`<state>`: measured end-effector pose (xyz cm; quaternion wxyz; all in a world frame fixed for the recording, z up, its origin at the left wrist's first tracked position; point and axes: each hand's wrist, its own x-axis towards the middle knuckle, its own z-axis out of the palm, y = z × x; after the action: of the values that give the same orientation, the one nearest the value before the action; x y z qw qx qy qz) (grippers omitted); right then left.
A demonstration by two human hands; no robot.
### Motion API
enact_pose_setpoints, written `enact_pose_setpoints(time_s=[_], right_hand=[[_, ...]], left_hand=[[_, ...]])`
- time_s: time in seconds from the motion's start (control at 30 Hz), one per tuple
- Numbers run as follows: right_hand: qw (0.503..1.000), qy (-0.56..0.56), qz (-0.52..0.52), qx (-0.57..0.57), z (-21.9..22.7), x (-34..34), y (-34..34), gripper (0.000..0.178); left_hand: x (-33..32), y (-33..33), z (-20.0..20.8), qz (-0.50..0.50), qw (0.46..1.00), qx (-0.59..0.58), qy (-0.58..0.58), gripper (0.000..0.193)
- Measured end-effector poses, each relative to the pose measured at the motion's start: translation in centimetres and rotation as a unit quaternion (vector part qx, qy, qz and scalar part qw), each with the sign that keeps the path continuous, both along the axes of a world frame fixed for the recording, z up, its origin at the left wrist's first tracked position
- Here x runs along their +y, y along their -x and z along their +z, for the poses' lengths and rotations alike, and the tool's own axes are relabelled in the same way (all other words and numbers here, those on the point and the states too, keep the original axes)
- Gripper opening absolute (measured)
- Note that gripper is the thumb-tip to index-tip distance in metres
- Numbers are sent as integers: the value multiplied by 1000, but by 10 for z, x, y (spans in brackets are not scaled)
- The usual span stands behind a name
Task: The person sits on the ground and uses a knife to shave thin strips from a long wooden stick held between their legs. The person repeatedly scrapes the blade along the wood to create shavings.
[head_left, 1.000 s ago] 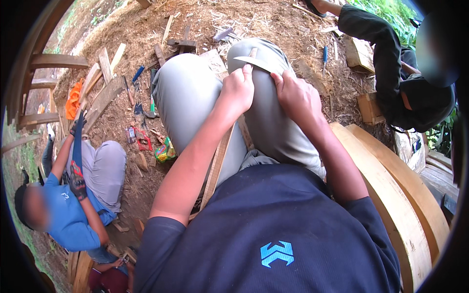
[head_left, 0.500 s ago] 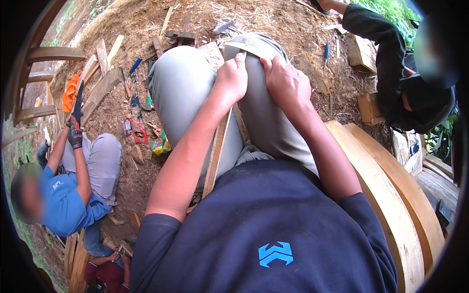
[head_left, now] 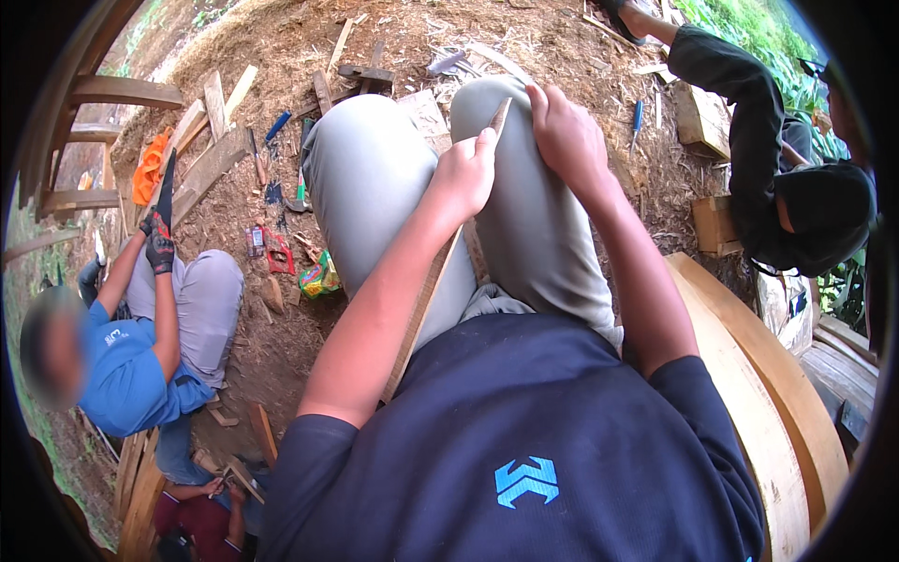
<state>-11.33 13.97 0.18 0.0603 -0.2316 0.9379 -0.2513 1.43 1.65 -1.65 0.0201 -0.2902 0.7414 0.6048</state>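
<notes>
Stick (head_left: 424, 311) slants between the person's grey-trousered legs (head_left: 365, 178), its tip over the right knee (head_left: 471, 105). The left grip (head_left: 465, 176) is clenched around it just below the pale tip, thumb upward along the wood; whether the tip touches the knee cannot be told. The right grip (head_left: 568, 139), at that knee's right edge, grasps a knife (head_left: 499, 60), the handle hidden inside it. Its curved blade points past the knee's far edge, apart from the stick. On the ground (head_left: 613, 140), off the left leg's outer edge, lie a hammer (head_left: 299, 202) and a green packet (head_left: 320, 276); off the right leg's outer edge lies a blue-handled tool (head_left: 638, 116).
</notes>
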Motion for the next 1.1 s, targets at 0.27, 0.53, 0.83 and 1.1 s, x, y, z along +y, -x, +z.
enact_pose_setpoints(time_s=[0.27, 0.53, 0.83, 1.1], right_hand=[[995, -40, 31, -91, 26, 51, -35, 48], [991, -103, 38, -78, 38, 51, -48, 49], [986, -151, -14, -68, 34, 19, -59, 50], [988, -133, -16, -70, 30, -3, -48, 51]], left_hand=[[2, -2, 30, -32, 998, -30, 48, 45], [3, 1, 29, -42, 993, -48, 96, 44], [-5, -2, 4, -79, 975, 35, 203, 45], [-10, 6, 1, -35, 979, 14, 201, 45]])
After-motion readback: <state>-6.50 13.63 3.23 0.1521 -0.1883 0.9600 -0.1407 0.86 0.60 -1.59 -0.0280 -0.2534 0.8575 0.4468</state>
